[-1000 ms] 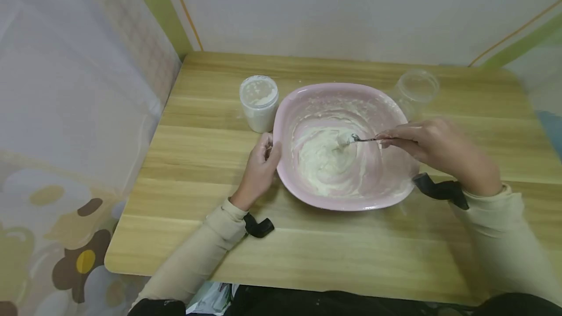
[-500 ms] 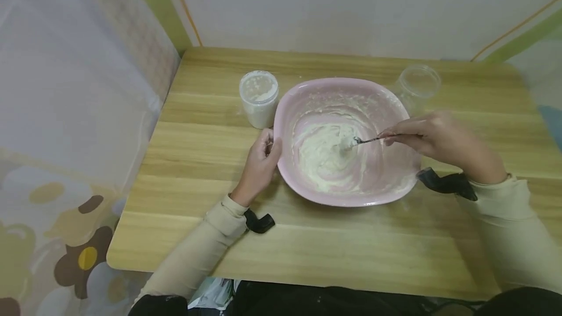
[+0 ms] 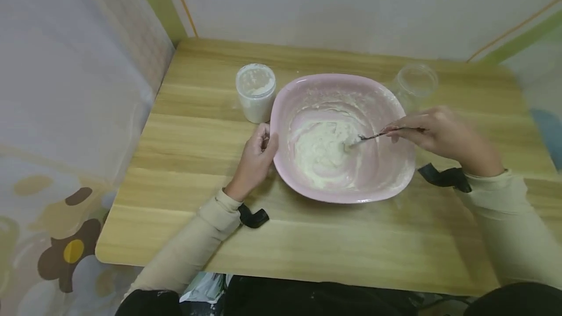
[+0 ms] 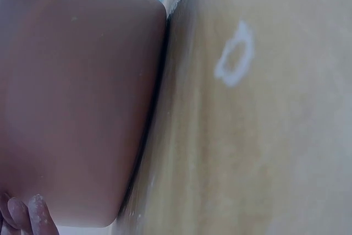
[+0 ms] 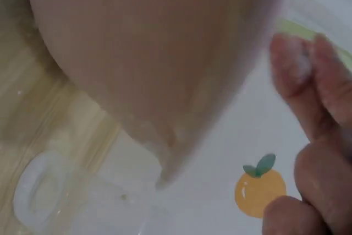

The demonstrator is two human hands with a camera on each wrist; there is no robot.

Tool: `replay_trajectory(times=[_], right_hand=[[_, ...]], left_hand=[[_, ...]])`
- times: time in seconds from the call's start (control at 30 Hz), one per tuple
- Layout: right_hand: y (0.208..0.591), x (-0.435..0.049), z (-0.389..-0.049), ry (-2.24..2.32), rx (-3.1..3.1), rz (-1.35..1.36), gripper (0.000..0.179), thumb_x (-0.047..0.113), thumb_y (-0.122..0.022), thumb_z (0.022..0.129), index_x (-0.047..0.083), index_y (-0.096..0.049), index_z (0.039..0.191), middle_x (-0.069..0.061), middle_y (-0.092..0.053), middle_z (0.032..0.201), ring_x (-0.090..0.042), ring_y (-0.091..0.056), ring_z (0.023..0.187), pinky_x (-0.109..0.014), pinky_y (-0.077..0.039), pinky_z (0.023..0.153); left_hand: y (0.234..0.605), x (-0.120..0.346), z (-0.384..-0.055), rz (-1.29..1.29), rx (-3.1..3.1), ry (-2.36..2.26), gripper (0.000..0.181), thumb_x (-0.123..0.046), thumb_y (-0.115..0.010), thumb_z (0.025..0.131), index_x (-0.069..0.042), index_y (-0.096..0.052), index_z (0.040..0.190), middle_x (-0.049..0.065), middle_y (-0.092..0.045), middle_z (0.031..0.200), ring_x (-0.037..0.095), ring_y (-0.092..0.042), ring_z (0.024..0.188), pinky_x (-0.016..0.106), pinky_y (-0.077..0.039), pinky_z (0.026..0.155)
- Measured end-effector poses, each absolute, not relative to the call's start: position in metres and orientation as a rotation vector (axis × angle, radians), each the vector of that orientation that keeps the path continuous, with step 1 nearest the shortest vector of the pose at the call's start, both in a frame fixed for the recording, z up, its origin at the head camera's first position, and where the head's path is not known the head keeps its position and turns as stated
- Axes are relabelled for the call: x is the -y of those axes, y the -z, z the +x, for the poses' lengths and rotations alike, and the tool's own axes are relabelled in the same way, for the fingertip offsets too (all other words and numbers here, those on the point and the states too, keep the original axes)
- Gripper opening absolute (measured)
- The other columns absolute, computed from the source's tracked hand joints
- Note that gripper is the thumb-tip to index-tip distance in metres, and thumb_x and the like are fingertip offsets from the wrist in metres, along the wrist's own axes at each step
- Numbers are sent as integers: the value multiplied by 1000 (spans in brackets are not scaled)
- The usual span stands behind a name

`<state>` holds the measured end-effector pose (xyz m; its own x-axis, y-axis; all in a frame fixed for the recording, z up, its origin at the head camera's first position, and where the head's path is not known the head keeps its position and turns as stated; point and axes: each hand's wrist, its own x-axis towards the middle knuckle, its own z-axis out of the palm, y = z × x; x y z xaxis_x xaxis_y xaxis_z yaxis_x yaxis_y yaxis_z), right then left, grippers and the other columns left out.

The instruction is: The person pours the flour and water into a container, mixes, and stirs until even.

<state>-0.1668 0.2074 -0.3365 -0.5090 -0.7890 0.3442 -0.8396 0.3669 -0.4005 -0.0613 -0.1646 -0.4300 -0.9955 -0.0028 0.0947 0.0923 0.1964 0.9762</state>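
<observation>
A pink basin [image 3: 397,174] holds a thick, pale batter [image 3: 322,152] smeared up its walls. At its left side my left hand [image 3: 253,162] grips the rim, thumb on top. The left wrist view has whitened fingers [image 4: 39,213] against the basin's outer wall [image 4: 82,92]. Over the right part of the basin, my right hand [image 3: 445,135] pinches the thin metal handle of a spoon [image 3: 373,136]. The spoon's coated tip sits in the batter, its end hidden. White residue marks the right fingertips [image 5: 294,61] in the right wrist view.
Just left of the basin stands a lidless clear jar of white powder [image 3: 256,106]. A second clear jar [image 3: 416,84] stands behind it on the right. The wooden table [image 3: 184,160] meets a wall at the back; a white ring mark [image 4: 236,53] shows on its surface.
The spoon tip has shifted slightly right and toward me through the batter, the handle now more slanted. My left hand keeps its hold on the rim. The whole head view has shifted slightly.
</observation>
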Motion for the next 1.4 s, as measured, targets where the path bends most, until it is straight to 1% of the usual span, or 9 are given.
replay_trajectory(times=[0.1, 0.23, 0.4, 0.57, 0.83, 1.0, 1.1, 1.23, 1.4], right_hand=[[341, -207, -163, -883, 2589, 1415, 27, -10, -79, 82, 10, -82, 99, 6, -77, 81, 16, -51, 61, -7, -36, 56], [341, -205, -157, -1000, 2716, 1229, 20, -3, -72, 93, 16, -79, 91, 12, -69, 72, 4, -20, 53, -18, -23, 46], [334, -202, -149, -1217, 2943, 951, 18, 8, -62, 103, 13, -80, 100, 12, -68, 72, -7, -38, 58, -23, -34, 52], [338, -208, -146, -1713, 2947, 824, 26, 13, -50, 110, 7, -74, 117, 0, -36, 61, -21, -25, 53, -35, -24, 47], [360, -225, -134, -2800, 2220, 942, 42, -5, -24, 110, -4, -64, 125, -4, -50, 73, -19, -19, 56, -32, -16, 50], [353, -215, -125, -1965, 2704, 860, 29, 4, -46, 109, -1, -71, 124, 2, -57, 76, -12, -25, 54, -30, -23, 47], [347, -205, -126, -1024, 2847, 1038, 23, 3, -65, 100, 6, -74, 122, 1, -70, 78, -6, -49, 57, -25, -42, 52], [343, -200, -128, -462, 2633, 1257, 34, 0, -82, 82, 12, -78, 114, -6, -81, 98, -22, -74, 72, -37, -52, 56], [341, -200, -133, -324, 2539, 1292, 39, 3, -87, 73, 16, -80, 109, -7, -81, 94, -26, -70, 58, -37, -42, 43]], left_hand=[[431, 162, -61, -96, 2379, 1967, 17, -19, -48, 108, -3, -52, 106, 2, -45, 80, 15, -48, 73, 24, -42, 64], [435, 161, -59, -87, 2386, 1971, 16, -18, -49, 108, -3, -52, 104, 2, -45, 79, 14, -49, 72, 24, -42, 63], [437, 163, -57, -69, 2380, 1975, 16, -17, -48, 108, -3, -52, 103, 3, -46, 79, 15, -49, 70, 23, -42, 60], [438, 166, -59, -71, 2380, 1969, 16, -16, -47, 108, -1, -53, 105, 4, -48, 80, 16, -50, 70, 23, -42, 60], [438, 164, -59, -71, 2395, 1972, 16, -16, -47, 109, -1, -53, 106, 5, -48, 81, 15, -50, 71, 24, -43, 61], [438, 165, -59, -77, 2386, 1988, 16, -16, -46, 109, -1, -52, 107, 6, -50, 81, 14, -51, 70, 23, -43, 59], [439, 167, -59, -72, 2374, 1996, 16, -16, -46, 109, -1, -51, 106, 7, -51, 80, 14, -53, 68, 24, -44, 58], [440, 167, -58, -69, 2367, 2006, 17, -15, -45, 109, 0, -52, 107, 7, -51, 81, 13, -53, 69, 24, -44, 59], [439, 165, -59, -75, 2361, 2009, 17, -15, -46, 109, 1, -53, 107, 5, -49, 82, 14, -51, 71, 23, -43, 61]])
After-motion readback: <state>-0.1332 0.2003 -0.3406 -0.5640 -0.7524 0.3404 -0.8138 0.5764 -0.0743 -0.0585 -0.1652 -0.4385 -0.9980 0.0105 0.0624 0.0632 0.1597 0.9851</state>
